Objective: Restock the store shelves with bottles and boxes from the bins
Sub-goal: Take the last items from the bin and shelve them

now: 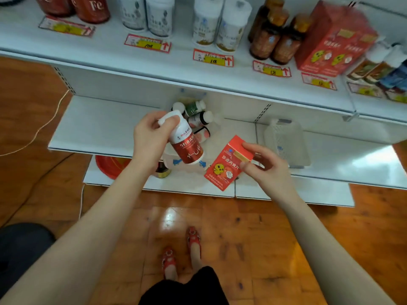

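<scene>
Head view: we saw the left hand [149,137] with its fingers curled round the white top of a red-and-white bottle [187,148]. It held the bottle tilted in the air over the front edge of the middle shelf [99,124]. The right hand [262,164] pinched the upper right corner of a small red box [222,170] between thumb and fingers. The box hung slanted just right of the bottle, and the two did not touch.

Directly behind the bottle stood a clear bin [176,161] with blue handles, set on the middle shelf. Several small bottles [198,118] lay on their sides in it, white caps showing. To the right on that shelf lay a white basket [286,142], near the front edge. Below, on the bottom shelf [308,190], we made out a red basin [108,166] at the left, partly hidden.

The upper shelf [110,56] carried rows of stock. There were red canisters [92,7] at the left, then white bottles [220,25], brown bottles [275,38] and a large red box [330,40] toward the right. Red and yellow price tags [147,44] lay along its front edge.

Under us the wooden floor [242,227] showed a pair of red shoes [193,238]. A thin cable [50,119] ran off to the left.
</scene>
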`<action>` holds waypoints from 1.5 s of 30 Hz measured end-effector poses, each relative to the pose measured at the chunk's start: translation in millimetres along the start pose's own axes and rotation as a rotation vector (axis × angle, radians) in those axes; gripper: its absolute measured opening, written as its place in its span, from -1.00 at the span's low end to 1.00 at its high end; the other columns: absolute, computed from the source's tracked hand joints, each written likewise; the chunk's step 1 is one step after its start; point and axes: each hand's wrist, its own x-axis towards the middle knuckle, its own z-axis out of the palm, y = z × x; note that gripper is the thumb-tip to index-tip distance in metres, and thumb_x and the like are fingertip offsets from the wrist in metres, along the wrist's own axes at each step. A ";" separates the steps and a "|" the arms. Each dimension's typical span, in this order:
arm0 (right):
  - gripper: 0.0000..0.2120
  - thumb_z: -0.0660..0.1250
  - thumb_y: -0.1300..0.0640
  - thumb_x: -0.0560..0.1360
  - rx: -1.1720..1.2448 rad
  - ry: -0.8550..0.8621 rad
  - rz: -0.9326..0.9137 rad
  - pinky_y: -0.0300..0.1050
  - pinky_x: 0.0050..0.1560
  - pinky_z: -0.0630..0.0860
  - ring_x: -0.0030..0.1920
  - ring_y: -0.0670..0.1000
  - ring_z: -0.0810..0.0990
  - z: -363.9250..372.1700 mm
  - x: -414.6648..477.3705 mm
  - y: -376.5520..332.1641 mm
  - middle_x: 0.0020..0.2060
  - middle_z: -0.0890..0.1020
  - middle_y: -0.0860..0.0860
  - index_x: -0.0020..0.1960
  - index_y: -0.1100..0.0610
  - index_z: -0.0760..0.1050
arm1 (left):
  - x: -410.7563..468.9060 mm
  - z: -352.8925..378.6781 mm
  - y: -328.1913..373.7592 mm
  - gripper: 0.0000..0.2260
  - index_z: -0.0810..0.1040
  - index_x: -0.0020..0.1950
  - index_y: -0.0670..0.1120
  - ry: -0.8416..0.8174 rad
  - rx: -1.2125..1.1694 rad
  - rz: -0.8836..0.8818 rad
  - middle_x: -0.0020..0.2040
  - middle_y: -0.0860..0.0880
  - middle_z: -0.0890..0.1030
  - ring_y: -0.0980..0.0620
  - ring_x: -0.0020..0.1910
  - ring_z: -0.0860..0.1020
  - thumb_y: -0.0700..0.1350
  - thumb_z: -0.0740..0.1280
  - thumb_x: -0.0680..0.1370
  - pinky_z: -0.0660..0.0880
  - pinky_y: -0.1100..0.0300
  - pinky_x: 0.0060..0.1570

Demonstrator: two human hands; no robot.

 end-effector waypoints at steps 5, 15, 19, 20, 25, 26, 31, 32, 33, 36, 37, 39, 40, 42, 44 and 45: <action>-0.72 0.36 0.32 0.44 0.073 0.003 0.014 -0.35 -0.14 0.55 -0.12 -0.24 0.58 -16.3 -9.8 -33.0 -0.07 0.60 -0.11 -0.02 -0.05 0.53 | -18.2 -4.1 36.5 -0.82 0.55 0.06 -0.09 -0.056 -0.021 0.072 -0.08 0.02 0.57 0.04 -0.04 0.55 -0.12 0.36 0.48 0.53 0.04 0.05; -0.77 0.32 0.30 0.46 0.077 0.051 -0.024 -0.24 -0.06 0.55 -0.12 -0.17 0.59 -62.1 -3.5 -71.2 -0.13 0.61 -0.12 -0.06 -0.03 0.55 | -35.0 19.4 84.5 -0.81 0.53 0.08 -0.06 -0.120 -0.061 0.196 -0.07 0.01 0.56 0.11 -0.12 0.51 -0.15 0.37 0.47 0.48 0.21 -0.16; -0.77 0.33 0.33 0.45 0.107 0.139 -0.071 -0.24 -0.05 0.55 -0.09 -0.10 0.57 -91.6 13.9 -79.8 -0.12 0.61 -0.07 -0.08 0.01 0.55 | -33.8 49.8 111.9 -0.86 0.54 0.01 -0.03 -0.151 -0.071 0.280 -0.11 0.08 0.56 0.15 -0.14 0.51 -0.18 0.37 0.47 0.46 0.20 -0.13; -0.78 0.32 0.34 0.45 0.131 0.152 -0.079 -0.21 -0.03 0.56 -0.08 -0.09 0.57 -100.0 19.6 -81.4 -0.12 0.61 -0.06 -0.09 0.02 0.55 | -33.4 59.3 118.4 -0.87 0.54 -0.01 -0.03 -0.162 -0.073 0.303 -0.11 0.08 0.57 0.15 -0.14 0.52 -0.19 0.36 0.47 0.47 0.19 -0.10; -0.78 0.31 0.32 0.47 0.204 0.189 -0.155 -0.10 0.04 0.55 -0.04 -0.04 0.57 -155.5 62.5 -96.3 -0.10 0.60 -0.09 -0.08 0.00 0.56 | -26.5 112.5 146.8 -0.88 0.56 -0.01 -0.01 -0.198 -0.064 0.361 -0.09 0.10 0.59 0.12 -0.11 0.54 -0.17 0.37 0.47 0.49 0.10 -0.02; -0.78 0.31 0.31 0.47 0.211 0.198 -0.185 -0.08 0.05 0.54 -0.04 -0.02 0.57 -168.7 74.7 -100.8 -0.10 0.60 -0.08 -0.08 -0.01 0.57 | -25.2 124.0 152.0 -0.89 0.56 -0.05 0.02 -0.203 -0.065 0.373 -0.10 0.11 0.59 0.13 -0.12 0.55 -0.15 0.39 0.46 0.49 0.10 -0.03; -0.81 0.34 0.25 0.47 0.179 0.189 -0.333 -0.20 -0.30 0.52 -0.31 -0.08 0.60 -227.7 144.1 -133.7 -0.14 0.62 -0.03 0.00 0.00 0.54 | -13.3 179.4 174.5 -0.90 0.57 -0.10 0.02 -0.125 -0.092 0.406 -0.09 0.02 0.61 0.16 -0.17 0.54 -0.11 0.42 0.42 0.47 0.21 -0.12; -0.81 0.33 0.28 0.47 0.178 0.194 -0.374 -0.28 -0.27 0.53 -0.29 -0.17 0.61 -235.7 159.8 -140.2 -0.13 0.61 -0.05 0.03 0.04 0.53 | -10.5 188.1 178.8 -0.86 0.57 -0.06 -0.01 -0.100 -0.096 0.404 -0.06 0.00 0.61 0.15 -0.15 0.55 -0.10 0.43 0.40 0.46 0.23 -0.13; -0.79 0.33 0.30 0.47 0.173 0.192 -0.422 -0.36 -0.23 0.52 -0.25 -0.25 0.59 -242.1 175.9 -146.7 -0.10 0.60 -0.07 0.05 0.07 0.53 | -7.5 195.5 182.9 -0.81 0.56 -0.02 -0.02 -0.080 -0.097 0.404 -0.06 0.00 0.61 0.15 -0.14 0.55 -0.08 0.44 0.39 0.45 0.25 -0.14; -0.75 0.36 0.32 0.45 0.079 0.097 -0.551 -0.32 -0.03 0.52 -0.13 -0.24 0.57 -253.2 224.4 -158.6 -0.03 0.59 0.01 0.08 0.09 0.50 | -2.3 215.7 194.2 -0.76 0.56 0.01 -0.02 -0.016 -0.093 0.416 -0.10 0.03 0.61 0.12 -0.12 0.56 -0.06 0.43 0.37 0.46 0.22 -0.13; -0.74 0.37 0.32 0.44 0.046 0.062 -0.579 -0.26 0.02 0.51 -0.08 -0.18 0.56 -255.1 241.0 -159.5 0.01 0.57 0.05 0.08 0.08 0.50 | -0.8 221.2 197.2 -0.77 0.56 0.03 -0.04 0.013 -0.081 0.426 -0.10 0.04 0.61 0.12 -0.12 0.56 -0.08 0.43 0.40 0.47 0.21 -0.12; -0.72 0.38 0.32 0.43 -0.027 0.018 -0.616 -0.19 0.08 0.44 0.00 -0.07 0.53 -257.1 272.8 -157.6 0.05 0.55 0.05 0.07 0.06 0.50 | 1.5 231.4 202.1 -0.80 0.57 0.06 -0.08 0.065 -0.063 0.443 -0.11 0.06 0.60 0.12 -0.12 0.56 -0.14 0.40 0.45 0.48 0.21 -0.11; -0.72 0.39 0.32 0.42 -0.068 0.001 -0.633 -0.17 0.10 0.42 0.04 -0.04 0.51 -257.2 287.6 -154.9 0.05 0.54 0.04 0.07 0.07 0.50 | 2.2 235.2 204.0 -0.80 0.57 0.06 -0.08 0.077 -0.062 0.446 -0.11 0.06 0.60 0.12 -0.12 0.56 -0.14 0.41 0.45 0.49 0.22 -0.12; -0.73 0.39 0.33 0.41 -0.122 -0.055 -0.651 -0.15 0.19 0.38 0.11 -0.02 0.48 -256.5 313.4 -148.9 0.07 0.52 0.02 0.08 0.13 0.52 | 3.6 241.0 205.9 -0.74 0.56 0.05 -0.05 0.087 -0.066 0.447 -0.08 0.03 0.61 0.10 -0.11 0.57 -0.08 0.44 0.38 0.49 0.24 -0.15; -0.73 0.39 0.33 0.41 -0.140 -0.115 -0.604 -0.28 0.19 0.37 0.14 -0.04 0.47 -256.0 331.9 -144.5 0.12 0.50 0.02 0.11 0.21 0.53 | 5.6 244.9 206.3 -0.75 0.56 0.04 -0.03 0.099 -0.058 0.449 -0.04 -0.01 0.62 0.06 -0.08 0.58 -0.07 0.45 0.38 0.47 0.24 -0.17; -0.72 0.39 0.32 0.42 -0.143 -0.143 -0.565 -0.35 0.15 0.38 0.13 -0.05 0.47 -256.1 338.7 -143.0 0.15 0.50 0.02 0.13 0.21 0.53 | 6.4 246.4 206.4 -0.75 0.56 0.03 -0.01 0.104 -0.054 0.452 -0.04 -0.01 0.62 0.05 -0.06 0.58 -0.07 0.45 0.37 0.46 0.24 -0.17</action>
